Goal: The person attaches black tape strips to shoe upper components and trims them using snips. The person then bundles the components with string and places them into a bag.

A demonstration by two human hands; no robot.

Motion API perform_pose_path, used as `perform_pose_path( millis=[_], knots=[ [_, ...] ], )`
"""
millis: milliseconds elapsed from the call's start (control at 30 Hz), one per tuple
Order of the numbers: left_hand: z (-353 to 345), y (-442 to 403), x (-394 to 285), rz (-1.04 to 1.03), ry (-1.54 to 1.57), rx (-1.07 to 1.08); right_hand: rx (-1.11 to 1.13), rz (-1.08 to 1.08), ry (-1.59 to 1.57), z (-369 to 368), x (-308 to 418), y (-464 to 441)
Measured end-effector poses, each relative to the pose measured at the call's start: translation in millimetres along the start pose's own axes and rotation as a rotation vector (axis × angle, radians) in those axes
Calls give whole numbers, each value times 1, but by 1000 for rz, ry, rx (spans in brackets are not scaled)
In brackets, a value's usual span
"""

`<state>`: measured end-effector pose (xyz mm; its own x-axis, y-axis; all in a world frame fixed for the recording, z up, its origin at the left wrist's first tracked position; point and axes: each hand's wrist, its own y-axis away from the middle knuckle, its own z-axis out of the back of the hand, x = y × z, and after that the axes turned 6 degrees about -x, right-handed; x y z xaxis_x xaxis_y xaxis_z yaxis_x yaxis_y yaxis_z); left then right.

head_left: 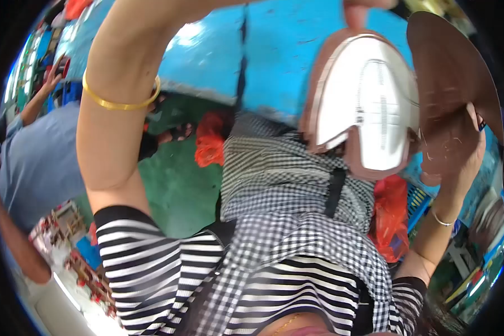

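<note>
A white and brown shoe upper (341, 84) with stitched lines and a notched lower edge hangs in front of me. My left hand (361, 14) is closed on its top edge; most of that hand is beyond the frame. At the right, my right hand (477, 143) grips a dark brown, flat, curved piece (451, 61), thumb on its near face and the other fingers mostly hidden. The brown piece is close beside the upper, and I cannot tell whether they touch.
A blue worktable (207, 61) stretches ahead. Red plastic bags (210, 140) (392, 213) hang near its edge. A blue crate (415, 204) stands at the right. Another person in blue-grey clothing (42, 159) is at the left, with a hand (53, 75) near a red object.
</note>
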<state>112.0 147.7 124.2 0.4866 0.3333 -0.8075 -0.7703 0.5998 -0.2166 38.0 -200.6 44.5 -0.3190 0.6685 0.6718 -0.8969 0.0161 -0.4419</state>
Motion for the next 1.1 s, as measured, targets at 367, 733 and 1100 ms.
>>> perform_pose_path(
  millis=[367, 733, 1100],
  knots=[
    [-56, -48, 10, 238, 57, 406, -197, -733, -139, 106, -109, 60],
    [-112, -43, 9, 183, -85, 466, 145, -355, -363, 46, -39, 39],
    [-104, -44, 21, -63, -355, 359, 581, 443, 30, -17, -2, 11]
  ],
)
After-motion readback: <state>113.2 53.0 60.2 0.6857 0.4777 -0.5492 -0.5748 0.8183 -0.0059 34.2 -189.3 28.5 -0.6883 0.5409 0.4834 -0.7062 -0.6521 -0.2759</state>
